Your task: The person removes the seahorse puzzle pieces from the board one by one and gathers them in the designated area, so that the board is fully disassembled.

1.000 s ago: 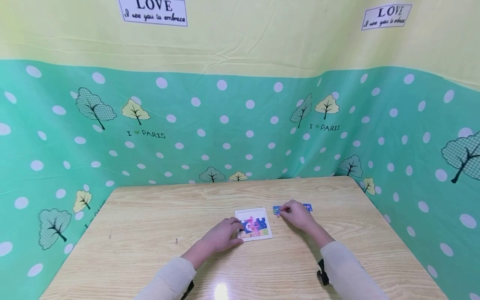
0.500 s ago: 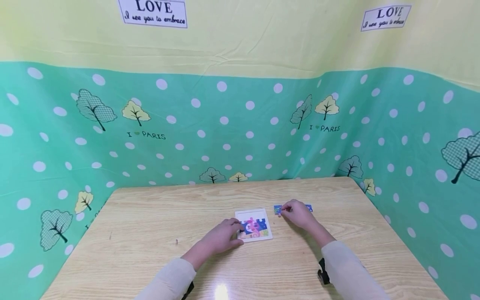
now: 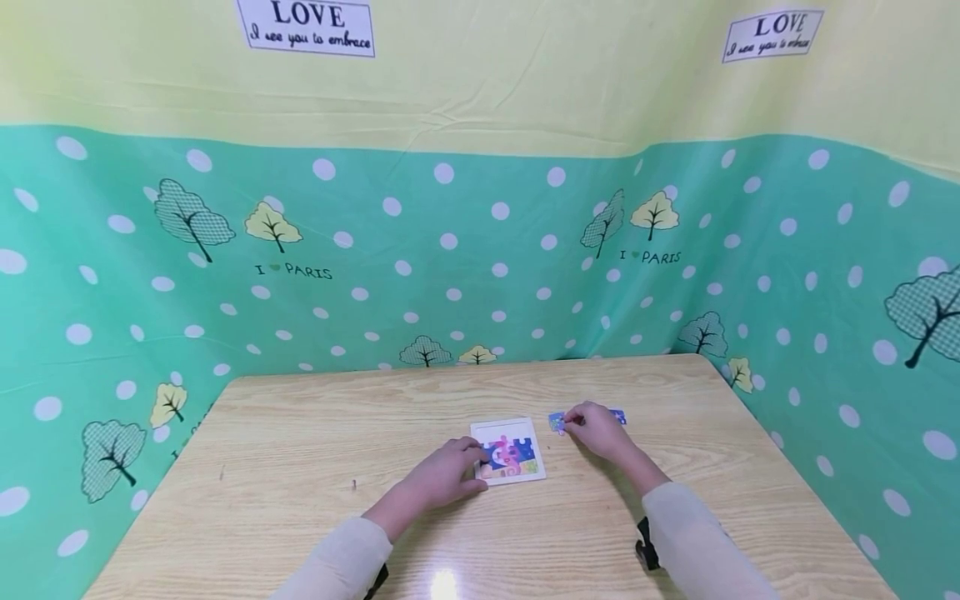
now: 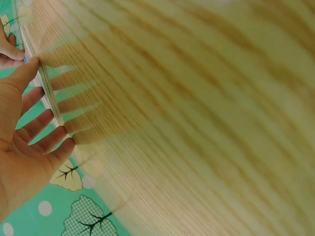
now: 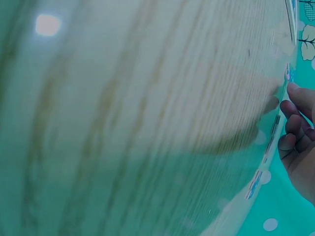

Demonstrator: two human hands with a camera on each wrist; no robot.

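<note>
A white-framed jigsaw puzzle [image 3: 510, 480] lies flat on the table, partly filled with pieces that form a pink figure on blue. The bare white backing shows along its far side. My left hand [image 3: 444, 473] rests at the frame's left edge, its fingertips over the picture and its thumb by the near left corner. In the left wrist view, the fingers of that left hand [image 4: 34, 128] are spread along the frame's thin edge. To the right, my right hand [image 3: 597, 430] pinches a blue-green puzzle piece [image 3: 556, 422] between thumb and index finger. Its other fingers curl loosely.
Another blue puzzle piece [image 3: 618, 415] shows behind the right hand, partly hidden. The wooden table [image 3: 315, 433] ends at a green polka-dot curtain [image 3: 450, 275]. A small dark mark [image 3: 354, 484] is on the tabletop at left.
The pinched puzzle piece has turned a little and shifted slightly to the right and nearer. My left hand and the framed puzzle stay practically still.
</note>
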